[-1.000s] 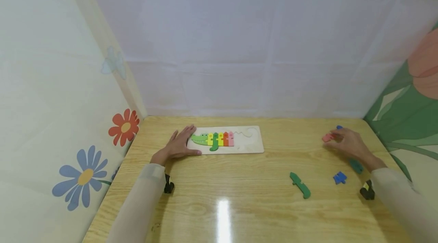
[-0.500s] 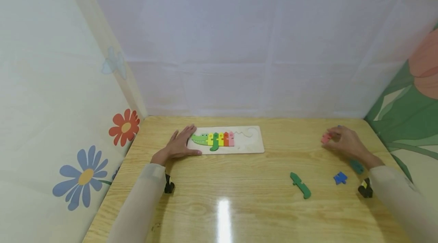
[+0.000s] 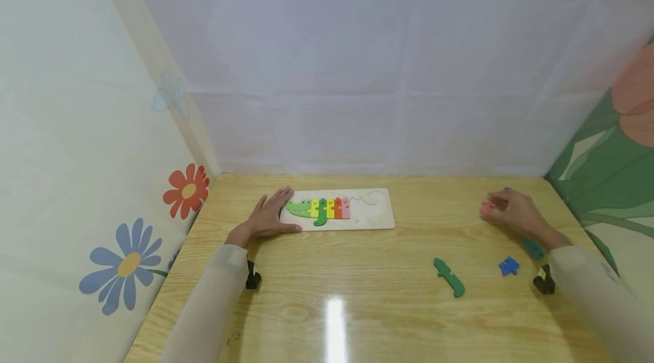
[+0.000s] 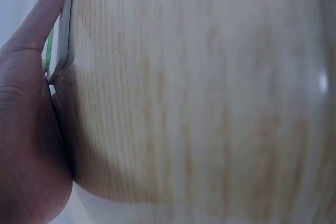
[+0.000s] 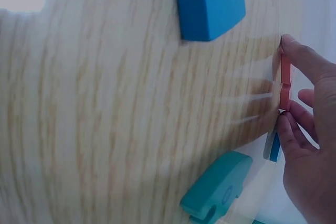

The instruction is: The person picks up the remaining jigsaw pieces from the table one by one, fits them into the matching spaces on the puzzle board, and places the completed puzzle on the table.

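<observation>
My left hand rests at the left end of a pale wooden puzzle board, thumb along the near edge, fingers reaching to the far edge. Set in the board are a green crocodile head and yellow, green, orange and pink body pieces; its right part shows a bare tail outline. Far to the right, my right hand pinches a pinkish-red puzzle piece between thumb and fingers. The right wrist view shows this piece edge-on, close over the table.
Loose pieces lie on the right: a long green one, a blue one, a teal one partly under the right wrist, and another blue one mostly behind the hand. A white cloth wall borders the table's back.
The pinkish-red piece has turned slightly in my right fingers, and the right hand has shifted a little to the left. My left hand and the board stay put.
</observation>
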A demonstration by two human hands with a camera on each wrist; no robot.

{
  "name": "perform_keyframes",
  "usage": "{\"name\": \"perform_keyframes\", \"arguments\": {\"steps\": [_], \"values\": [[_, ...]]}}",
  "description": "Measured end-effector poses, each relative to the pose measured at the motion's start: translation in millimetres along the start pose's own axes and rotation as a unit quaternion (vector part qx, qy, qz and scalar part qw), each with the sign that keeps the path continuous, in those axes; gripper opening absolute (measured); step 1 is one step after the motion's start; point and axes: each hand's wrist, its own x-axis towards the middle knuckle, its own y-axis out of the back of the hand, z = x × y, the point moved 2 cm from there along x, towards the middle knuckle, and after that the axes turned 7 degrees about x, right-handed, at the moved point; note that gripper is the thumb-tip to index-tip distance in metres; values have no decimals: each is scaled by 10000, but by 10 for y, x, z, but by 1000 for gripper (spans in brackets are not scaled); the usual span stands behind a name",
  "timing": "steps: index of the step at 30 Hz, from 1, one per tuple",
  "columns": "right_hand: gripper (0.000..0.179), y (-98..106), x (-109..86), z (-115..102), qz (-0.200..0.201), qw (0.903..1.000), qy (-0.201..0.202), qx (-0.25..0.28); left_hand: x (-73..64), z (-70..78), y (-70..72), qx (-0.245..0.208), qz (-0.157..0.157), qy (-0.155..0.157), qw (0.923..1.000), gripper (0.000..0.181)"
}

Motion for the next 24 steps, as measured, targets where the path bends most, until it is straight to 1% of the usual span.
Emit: {"name": "perform_keyframes", "arguments": {"steps": [3,6,10,15,21,24], "values": [[72,-10,7,-2,-40,10000,-56,-4,-8,0,3,34,57,-10,10000,118],[70,-14,14,-4,-59,10000,-50,10,-8,0,2,71,42,-6,10000,118],[66,-16,16,-6,-43,10000,46,17,5,3,-11,108,-1,-2,9999,120],[62,-26,14,-15,-81,9998,116,100,0,16,-2,69,27,-4,10000,119],[61,-19,14,-33,-135,9997,153,122,6,3,-6,80,-38,51,9999,119],[60,-15,16,-35,-117,9997,195,118,8,-6,-14,17,6,4,10000,122]]}}
